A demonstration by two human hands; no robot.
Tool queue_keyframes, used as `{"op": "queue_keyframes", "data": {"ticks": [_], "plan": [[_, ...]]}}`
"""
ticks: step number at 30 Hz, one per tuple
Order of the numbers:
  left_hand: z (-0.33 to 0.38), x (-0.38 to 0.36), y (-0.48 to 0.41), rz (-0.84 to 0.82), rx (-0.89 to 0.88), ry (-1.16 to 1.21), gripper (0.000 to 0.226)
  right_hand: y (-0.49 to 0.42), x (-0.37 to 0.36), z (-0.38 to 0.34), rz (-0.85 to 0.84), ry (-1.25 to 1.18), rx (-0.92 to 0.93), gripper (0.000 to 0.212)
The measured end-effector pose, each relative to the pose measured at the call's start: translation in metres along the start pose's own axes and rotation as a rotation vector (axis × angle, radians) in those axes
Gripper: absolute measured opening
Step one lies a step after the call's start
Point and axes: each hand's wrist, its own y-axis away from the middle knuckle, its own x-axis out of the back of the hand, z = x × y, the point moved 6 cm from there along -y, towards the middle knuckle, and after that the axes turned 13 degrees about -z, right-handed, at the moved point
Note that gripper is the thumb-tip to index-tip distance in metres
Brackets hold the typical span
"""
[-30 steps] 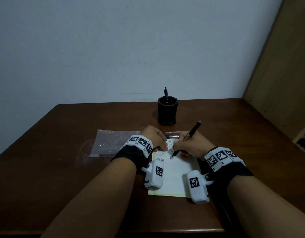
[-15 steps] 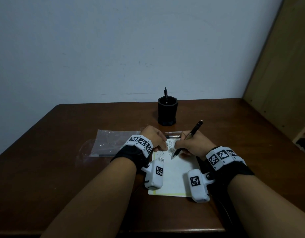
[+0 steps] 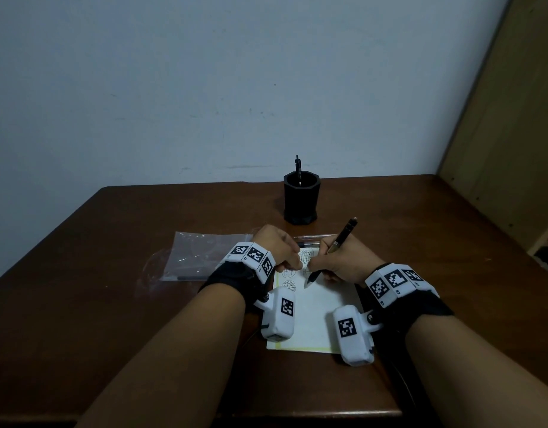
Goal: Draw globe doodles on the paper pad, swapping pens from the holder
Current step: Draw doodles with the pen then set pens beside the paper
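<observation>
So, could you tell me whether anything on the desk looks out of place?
Only slightly: a loose pen lies on the table beyond the paper pad, not in the holder.

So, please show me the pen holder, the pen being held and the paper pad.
pen holder (image 3: pixel 300 200): head view, front wall.
pen (image 3: pixel 343 233): head view, upper barrel.
paper pad (image 3: pixel 313 316): head view, blank middle.

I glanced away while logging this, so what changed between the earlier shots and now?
The right hand drew the tip of the black pen slightly down the paper pad, its top leaning a little more left. The left hand resting on the pad, the pen holder and the plastic bag stayed put.
</observation>
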Motion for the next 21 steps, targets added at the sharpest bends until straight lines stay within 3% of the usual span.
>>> {"op": "queue_keyframes", "data": {"ticks": [10, 21], "plan": [[0.0002, 0.0004, 0.0023, 0.0, -0.019, 0.021, 0.028, -0.0004, 0.0067, 0.0047, 0.056, 0.017, 0.011, 0.034], [-0.0019, 0.0007, -0.003, 0.002, -0.03, 0.026, 0.029, 0.0011, -0.002, 0.0016, -0.03, -0.002, 0.018, 0.03]]}}
